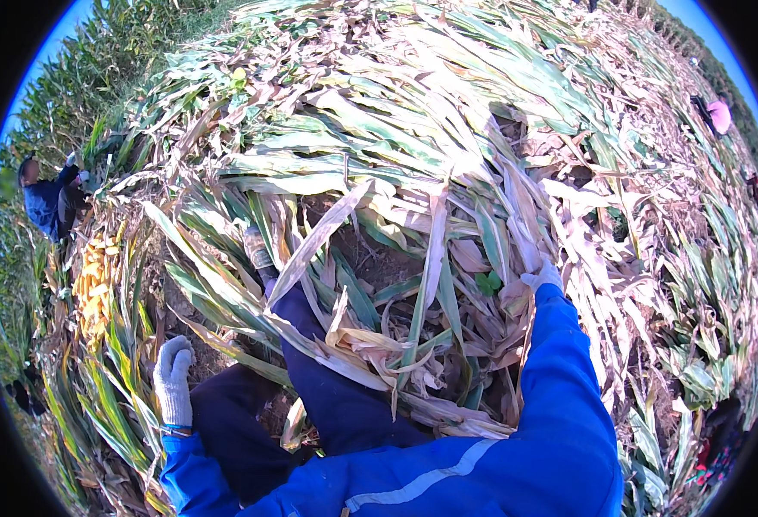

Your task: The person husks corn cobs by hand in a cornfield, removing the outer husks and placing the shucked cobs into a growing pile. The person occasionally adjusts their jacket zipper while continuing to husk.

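My right hand point(542, 276), in a white knit glove, reaches forward and grips a bundle of dry corn stalks and leaves point(514, 203). The bundle runs up and away from the hand; the fingers are partly hidden among the leaves. My left hand point(174, 375), gloved alike, hovers at the left beside my bent knee, its fingers loosely curled and apart. Nothing shows in it, though its palm is partly hidden. Between my hands, dry leaves and a pale corn husk point(359, 339) lie across my dark trouser leg point(334, 400). My shoe point(259, 252) is partly covered by stalks.
Cut corn stalks point(366, 129) cover the ground ahead. Yellow corn cobs point(97, 281) lie piled at the left, near a person in dark blue point(46, 200) with gloved hands. Standing corn point(101, 71) rises behind. More people, one in pink point(719, 117), are far right.
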`<state>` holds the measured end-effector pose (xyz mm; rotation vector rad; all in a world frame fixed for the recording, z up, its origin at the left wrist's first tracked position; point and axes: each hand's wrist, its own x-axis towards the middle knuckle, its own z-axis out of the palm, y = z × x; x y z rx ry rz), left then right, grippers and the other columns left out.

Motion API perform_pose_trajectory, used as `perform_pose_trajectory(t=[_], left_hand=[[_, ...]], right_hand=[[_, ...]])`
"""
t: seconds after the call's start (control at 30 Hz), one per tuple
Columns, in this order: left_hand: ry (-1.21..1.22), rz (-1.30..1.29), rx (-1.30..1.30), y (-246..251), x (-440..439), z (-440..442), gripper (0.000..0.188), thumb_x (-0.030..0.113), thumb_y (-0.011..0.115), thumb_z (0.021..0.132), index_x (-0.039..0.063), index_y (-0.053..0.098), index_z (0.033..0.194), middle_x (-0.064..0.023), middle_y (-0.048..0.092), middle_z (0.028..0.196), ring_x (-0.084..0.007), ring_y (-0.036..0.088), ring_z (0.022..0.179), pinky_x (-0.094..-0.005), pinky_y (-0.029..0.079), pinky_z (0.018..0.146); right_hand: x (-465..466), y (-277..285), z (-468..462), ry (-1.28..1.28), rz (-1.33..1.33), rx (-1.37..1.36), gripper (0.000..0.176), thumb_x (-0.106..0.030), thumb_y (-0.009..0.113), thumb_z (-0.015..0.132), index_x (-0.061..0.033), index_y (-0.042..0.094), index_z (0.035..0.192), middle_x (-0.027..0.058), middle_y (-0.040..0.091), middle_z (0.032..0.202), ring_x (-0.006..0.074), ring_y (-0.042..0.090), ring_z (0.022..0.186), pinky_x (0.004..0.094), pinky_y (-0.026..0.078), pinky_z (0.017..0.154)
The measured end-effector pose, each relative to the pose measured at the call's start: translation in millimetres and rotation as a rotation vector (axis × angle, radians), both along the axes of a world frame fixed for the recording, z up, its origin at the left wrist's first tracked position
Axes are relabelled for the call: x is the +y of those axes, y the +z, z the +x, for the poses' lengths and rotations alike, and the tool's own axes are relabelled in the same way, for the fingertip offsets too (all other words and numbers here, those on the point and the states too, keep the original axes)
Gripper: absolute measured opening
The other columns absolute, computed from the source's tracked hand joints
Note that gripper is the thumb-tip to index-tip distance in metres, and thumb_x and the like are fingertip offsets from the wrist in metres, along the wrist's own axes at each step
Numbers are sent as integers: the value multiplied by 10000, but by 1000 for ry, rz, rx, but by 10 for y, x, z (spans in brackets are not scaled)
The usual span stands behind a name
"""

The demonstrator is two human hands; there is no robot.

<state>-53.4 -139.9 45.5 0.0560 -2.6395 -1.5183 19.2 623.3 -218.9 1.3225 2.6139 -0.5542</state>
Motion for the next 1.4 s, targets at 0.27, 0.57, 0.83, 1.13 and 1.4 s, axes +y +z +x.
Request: perform_pose_trajectory(t=[0.27,0.57,0.83,1.13,1.4], left_hand=[[1,-5,-13,2,80,-42,192,63,577,947,10,665,1108,-6,645,951,-98,580,855,-245,490,785],[-77,1,42,-150,152,-194,209,84,594,924,20,677,1104,-21,662,923,-99,586,819,-258,500,752],[-271,245,-81,-209,557,-339,251,123,578,976,0,632,1188,-49,656,987,-138,630,878,-286,529,825],[-463,821,-510,-380,1499,-326,586,411,670,970,71,454,1395,-159,620,1176,-331,656,1054,-496,570,910],[-187,1452,-417,-373,1582,-216,265,373,633,999,137,618,1117,-69,647,1088,-278,622,1029,-562,515,947]], right_hand=[[-222,160,-121,200,-46,-243,797,-645,788,662,-121,684,1254,187,657,1296,378,602,1234,454,468,1040],[-1094,-67,185,184,-401,327,736,-624,786,729,-7,664,1111,267,698,1091,456,645,1060,484,497,897],[-1920,1283,890,344,-189,397,561,-580,729,814,-61,663,1015,237,690,885,438,668,892,498,515,767],[-2933,2070,1502,782,-140,269,368,-465,648,904,-148,637,1091,124,707,952,344,690,854,467,545,705],[-3069,1969,1560,969,112,425,295,-272,624,861,-157,631,1133,93,688,910,304,681,849,431,534,744]])
